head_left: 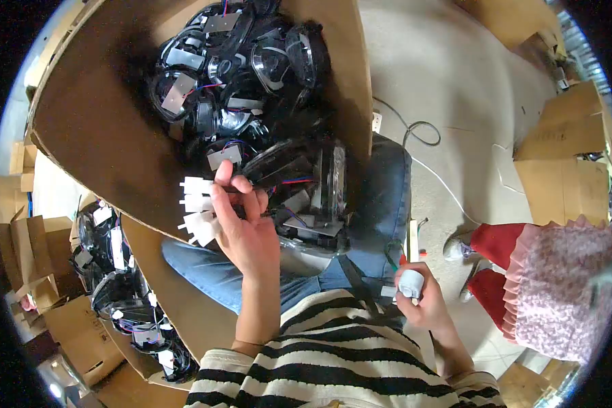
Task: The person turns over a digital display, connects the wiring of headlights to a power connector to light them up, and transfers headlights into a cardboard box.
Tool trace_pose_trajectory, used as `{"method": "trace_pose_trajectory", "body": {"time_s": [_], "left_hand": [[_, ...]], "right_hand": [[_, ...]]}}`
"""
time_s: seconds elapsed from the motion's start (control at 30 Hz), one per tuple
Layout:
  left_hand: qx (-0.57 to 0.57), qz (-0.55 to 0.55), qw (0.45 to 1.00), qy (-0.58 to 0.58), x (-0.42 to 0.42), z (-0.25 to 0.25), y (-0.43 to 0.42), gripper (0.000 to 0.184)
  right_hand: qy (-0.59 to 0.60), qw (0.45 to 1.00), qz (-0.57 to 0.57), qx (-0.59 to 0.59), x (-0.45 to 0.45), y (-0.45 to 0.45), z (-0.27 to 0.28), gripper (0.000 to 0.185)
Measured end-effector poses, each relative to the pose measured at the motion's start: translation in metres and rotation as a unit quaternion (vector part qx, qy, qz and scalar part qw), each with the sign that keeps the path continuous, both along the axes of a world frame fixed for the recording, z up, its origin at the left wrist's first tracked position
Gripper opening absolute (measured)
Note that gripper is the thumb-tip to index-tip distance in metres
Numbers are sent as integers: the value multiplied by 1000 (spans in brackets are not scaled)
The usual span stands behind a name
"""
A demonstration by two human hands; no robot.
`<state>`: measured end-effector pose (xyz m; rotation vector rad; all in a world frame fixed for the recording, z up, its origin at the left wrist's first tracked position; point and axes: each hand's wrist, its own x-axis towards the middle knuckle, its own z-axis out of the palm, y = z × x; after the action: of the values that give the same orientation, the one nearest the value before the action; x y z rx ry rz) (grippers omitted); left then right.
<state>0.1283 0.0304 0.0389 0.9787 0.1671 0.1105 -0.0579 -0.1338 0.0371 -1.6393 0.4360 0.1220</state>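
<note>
My left hand (241, 221) is raised over the near edge of a large cardboard box (88, 112). Its fingers are curled around several small white plastic pieces (198, 202), which fan out to the left with short prongs. Under and beyond this hand lie black lamp-like parts (268, 68) with clear covers, silver metal plates and thin red and blue wires. Low on the right, beside my lap, my right hand (423, 302) is closed around a white cylindrical object (411, 283). Something green and orange-red shows just above it, too small to make out.
A second cardboard box at the lower left holds more black lamp-like parts (139, 309). Another person in a pink fluffy garment (557, 292) is at the right. A cable (425, 132) lies on the floor. Cardboard boxes (564, 149) stand along the right side.
</note>
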Motion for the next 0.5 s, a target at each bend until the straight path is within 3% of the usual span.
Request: {"method": "trace_pose_trajectory", "body": {"time_s": [0.3, 0.5], "left_hand": [[0, 69, 995, -69, 28, 22, -17, 31], [124, 42, 988, -82, 38, 27, -32, 29]], "right_hand": [[-4, 1000, -4, -3, -6, -8, -4, 28], [-22, 1000, -7, -18, -9, -11, -2, 28]]}}
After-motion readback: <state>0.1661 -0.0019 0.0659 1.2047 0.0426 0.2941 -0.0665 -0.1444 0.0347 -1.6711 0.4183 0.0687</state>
